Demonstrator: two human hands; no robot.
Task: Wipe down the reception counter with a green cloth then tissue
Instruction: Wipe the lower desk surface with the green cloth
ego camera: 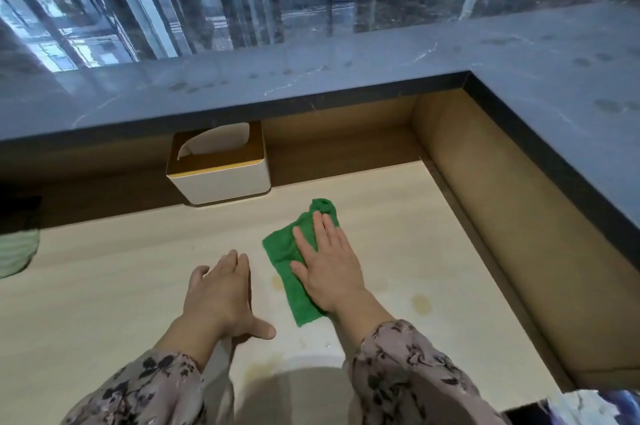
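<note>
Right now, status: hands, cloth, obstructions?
Right hand flat, pressing crumpled green cloth on pale wood desk. Left hand bare, braced beside it. White tissue box with gold lid behind, clear of cloth.

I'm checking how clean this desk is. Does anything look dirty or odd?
Yes. Yellowish stains mark the pale desk surface just right of the green cloth, with fainter ones nearer the person. Smudgy prints dot the dark stone counter.

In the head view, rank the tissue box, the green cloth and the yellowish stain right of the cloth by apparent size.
1. Tissue box, largest, though partly tucked under the stone ledge.
2. Green cloth, partly hidden under the right hand.
3. Yellowish stain, clearly smallest.
</note>
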